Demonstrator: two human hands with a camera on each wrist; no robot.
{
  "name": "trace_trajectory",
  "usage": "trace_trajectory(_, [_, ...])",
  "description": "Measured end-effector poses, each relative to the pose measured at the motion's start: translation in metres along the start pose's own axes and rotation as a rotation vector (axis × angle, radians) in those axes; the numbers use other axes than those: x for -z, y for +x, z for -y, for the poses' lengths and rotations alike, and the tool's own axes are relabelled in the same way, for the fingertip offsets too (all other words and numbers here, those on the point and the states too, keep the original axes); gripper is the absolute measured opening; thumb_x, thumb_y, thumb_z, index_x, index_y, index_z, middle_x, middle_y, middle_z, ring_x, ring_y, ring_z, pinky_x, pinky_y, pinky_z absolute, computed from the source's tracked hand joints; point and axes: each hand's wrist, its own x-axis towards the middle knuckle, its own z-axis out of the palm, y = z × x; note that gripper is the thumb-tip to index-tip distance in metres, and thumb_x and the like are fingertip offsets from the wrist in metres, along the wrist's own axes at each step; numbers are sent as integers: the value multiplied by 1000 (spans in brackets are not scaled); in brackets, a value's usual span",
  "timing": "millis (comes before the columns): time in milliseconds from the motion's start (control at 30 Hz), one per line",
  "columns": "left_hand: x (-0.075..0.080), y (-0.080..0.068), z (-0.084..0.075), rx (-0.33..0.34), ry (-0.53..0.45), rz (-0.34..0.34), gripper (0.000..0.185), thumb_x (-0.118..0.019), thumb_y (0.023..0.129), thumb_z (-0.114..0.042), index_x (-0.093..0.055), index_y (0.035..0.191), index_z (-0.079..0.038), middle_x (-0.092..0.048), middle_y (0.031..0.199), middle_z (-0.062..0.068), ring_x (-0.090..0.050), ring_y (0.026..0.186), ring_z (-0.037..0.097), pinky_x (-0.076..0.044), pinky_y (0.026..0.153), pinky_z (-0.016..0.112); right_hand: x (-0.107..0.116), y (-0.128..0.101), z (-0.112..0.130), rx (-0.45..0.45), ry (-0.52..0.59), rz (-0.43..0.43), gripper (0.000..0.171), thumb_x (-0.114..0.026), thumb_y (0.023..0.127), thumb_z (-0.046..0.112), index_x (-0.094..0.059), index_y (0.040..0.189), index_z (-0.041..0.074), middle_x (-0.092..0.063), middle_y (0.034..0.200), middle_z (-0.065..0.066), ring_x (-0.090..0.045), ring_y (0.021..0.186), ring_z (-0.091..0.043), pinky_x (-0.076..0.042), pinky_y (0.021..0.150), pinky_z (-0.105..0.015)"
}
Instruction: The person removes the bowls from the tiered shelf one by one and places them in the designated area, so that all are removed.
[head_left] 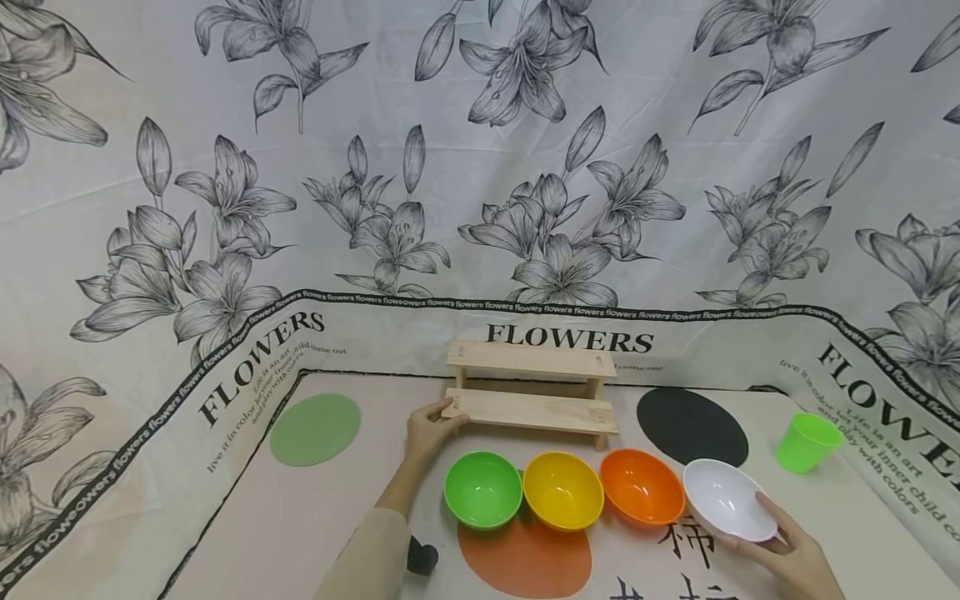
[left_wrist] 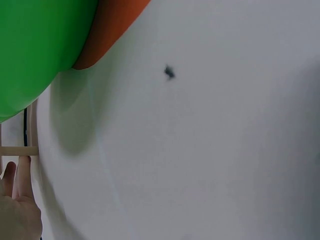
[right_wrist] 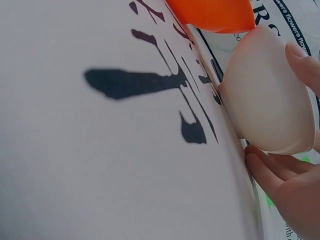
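In the head view my left hand (head_left: 431, 429) pinches the left end of the lower plank of a two-tier wooden rack (head_left: 532, 411), its thumb along the front edge. The left wrist view shows a few fingers (left_wrist: 24, 182) against the wood. My right hand (head_left: 787, 550) grips a white bowl (head_left: 726, 498), thumb at the rim and fingers beneath it, as the right wrist view also shows. Left of it in a row stand an orange bowl (head_left: 642, 487), a yellow bowl (head_left: 563, 492) and a green bowl (head_left: 483, 490), the green one nearest my left hand.
A black round mat (head_left: 692, 425) and a green cup (head_left: 807, 442) are at the right. A pale green mat (head_left: 315, 429) lies at the left, an orange mat (head_left: 525, 562) in front of the bowls. Flower-printed cloth (head_left: 390, 217) rises behind the table.
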Motion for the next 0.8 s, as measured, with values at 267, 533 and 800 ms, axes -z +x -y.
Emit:
trace_trajectory(267, [2, -10, -17, -23, -3, 6, 50, -81, 73, -12, -62, 115, 8, -55, 123, 29, -52, 118, 39, -53, 88, 34, 1, -1, 3, 10, 17, -10, 112, -65, 83, 51, 16, 147, 7, 6, 149, -35, -23, 127, -57, -28, 107, -61])
trace_trajectory(533, [1, -1, 0, -17, 20, -2, 53, -84, 70, -21, -65, 115, 1, -57, 124, 24, -53, 119, 35, -53, 89, 30, 6, -7, 13, 81, 0, -55, 110, -67, 85, 45, 15, 147, 6, 11, 150, -31, -11, 130, -59, -28, 108, -59])
trace_trajectory(800, [10, -6, 1, -16, 83, 114, 55, -76, 80, -22, -57, 126, -1, -50, 133, 25, -59, 111, 36, -56, 84, 34, 8, -7, 27, 149, -109, -184, 108, -68, 83, 43, 7, 148, 0, 1, 148, -37, -17, 126, -61, -25, 101, -69])
